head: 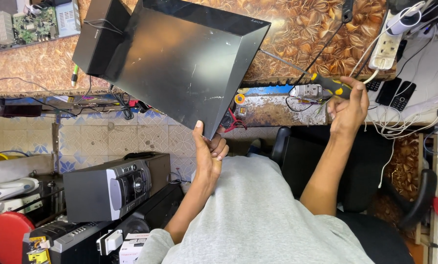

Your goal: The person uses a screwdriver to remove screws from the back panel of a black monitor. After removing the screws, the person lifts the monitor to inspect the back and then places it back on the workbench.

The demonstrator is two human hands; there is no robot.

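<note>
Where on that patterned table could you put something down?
The table has a bare stretch between the black panel and the power strip, crossed only by a thin cable. Another bare patch lies below the circuit board, left of the panel. The right end is crowded with white cables and phones. The left hand grips the panel; the right hand holds a screwdriver.

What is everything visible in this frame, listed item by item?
Flat casing: one, black, tilted over the bench edge.
Screwdriver: one, black-yellow handle, upper right.
Workbench: one, brown patterned top.
Power strip: one, white, top right.
Phones: two, black, right.
Circuit board: one, green, top left.
Stereo unit: one, grey, lower left.
Office chair: one, black, right.
Left hand: grips the casing's lower corner.
Right hand: holds the screwdriver.
</note>
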